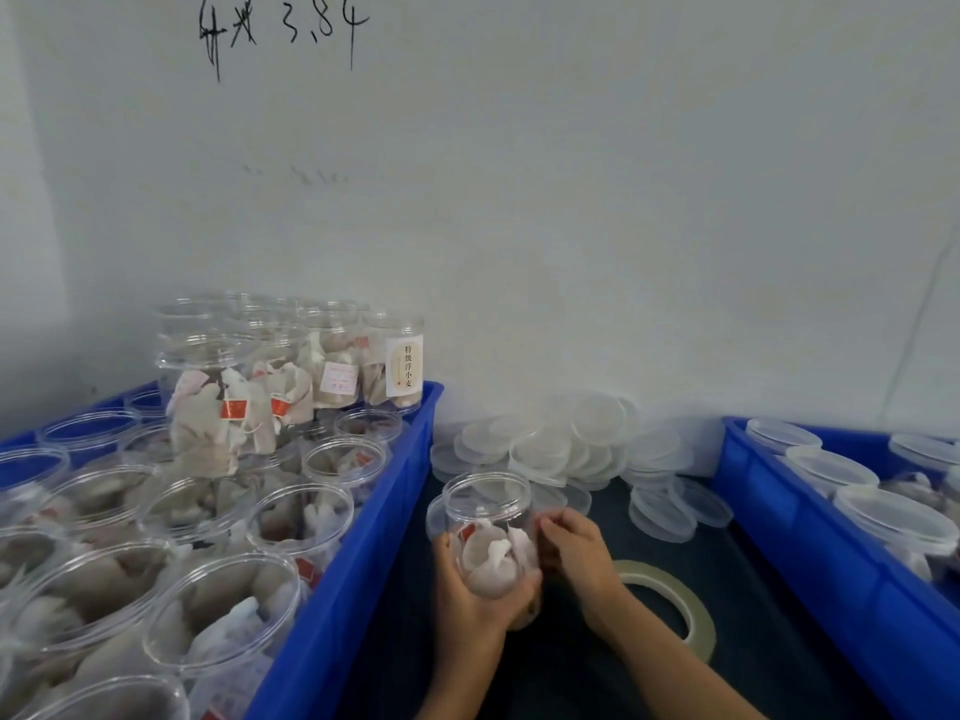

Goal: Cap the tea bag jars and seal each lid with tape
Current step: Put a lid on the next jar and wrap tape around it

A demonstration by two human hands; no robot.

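Note:
A clear plastic jar [485, 517] holding tea bags stands uncapped in the middle, over the dark table. My left hand [470, 595] grips its lower body from the left and below. My right hand [574, 550] touches the jar's right side with curled fingers. A pile of clear lids [561, 444] lies just behind the jar against the wall. A roll of tape [670, 600] lies flat on the table, partly under my right forearm.
A blue crate [363, 563] on the left holds several open jars of tea bags, with more jars stacked at its back. A second blue crate [810, 543] on the right holds capped jars. A white wall rises directly behind.

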